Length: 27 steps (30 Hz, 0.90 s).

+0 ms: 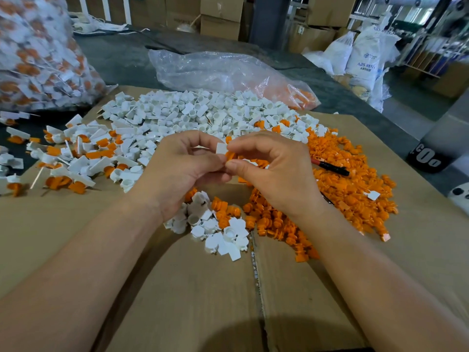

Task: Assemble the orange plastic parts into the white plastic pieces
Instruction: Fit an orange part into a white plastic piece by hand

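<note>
On the cardboard-covered tabletop (76, 237), a full bag (15, 11) holds finished pieces (33, 72); a slack clear bag (215, 69) holds a few orange parts (302, 97). Above the white pile (203, 110) and orange pile (355, 189), our left hand (177, 168) pinches a white piece (221, 149) in its grip, our right hand (274, 168) an orange part (229, 156), the two touching. Pressed askew, we judge, the part could jam or spring away.

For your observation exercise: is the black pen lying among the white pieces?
No, the black pen lies on the heap of orange parts, just beyond the right hand.
</note>
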Each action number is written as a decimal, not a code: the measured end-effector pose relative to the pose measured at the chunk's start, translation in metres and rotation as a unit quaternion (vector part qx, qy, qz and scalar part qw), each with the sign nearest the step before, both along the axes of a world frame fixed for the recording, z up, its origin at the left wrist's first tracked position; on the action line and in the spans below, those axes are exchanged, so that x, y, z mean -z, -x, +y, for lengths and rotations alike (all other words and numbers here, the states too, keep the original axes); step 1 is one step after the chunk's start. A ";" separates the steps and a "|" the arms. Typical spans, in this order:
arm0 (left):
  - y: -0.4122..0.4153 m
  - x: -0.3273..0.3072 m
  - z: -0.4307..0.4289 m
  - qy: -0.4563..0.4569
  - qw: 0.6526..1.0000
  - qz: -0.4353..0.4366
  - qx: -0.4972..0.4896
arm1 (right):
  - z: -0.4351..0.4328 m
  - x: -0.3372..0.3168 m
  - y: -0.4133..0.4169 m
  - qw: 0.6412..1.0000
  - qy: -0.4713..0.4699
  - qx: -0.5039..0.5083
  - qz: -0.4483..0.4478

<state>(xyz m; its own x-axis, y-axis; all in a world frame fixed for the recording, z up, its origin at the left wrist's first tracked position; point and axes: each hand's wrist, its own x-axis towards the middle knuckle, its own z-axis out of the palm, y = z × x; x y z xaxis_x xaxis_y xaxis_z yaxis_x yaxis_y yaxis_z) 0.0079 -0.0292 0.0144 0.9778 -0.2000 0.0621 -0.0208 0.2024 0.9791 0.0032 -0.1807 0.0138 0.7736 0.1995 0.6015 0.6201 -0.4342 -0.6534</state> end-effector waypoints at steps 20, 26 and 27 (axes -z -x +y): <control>0.000 0.001 0.001 -0.027 0.999 -0.012 -0.015 | -0.002 0.007 -0.007 0.997 0.041 -0.012 -0.057; -0.001 0.002 0.000 -0.048 0.997 -0.013 -0.053 | -0.002 0.009 -0.008 0.999 0.027 -0.018 -0.030; 0.000 0.002 0.000 -0.051 0.997 -0.010 -0.056 | -0.002 0.009 -0.008 0.999 0.020 -0.018 -0.019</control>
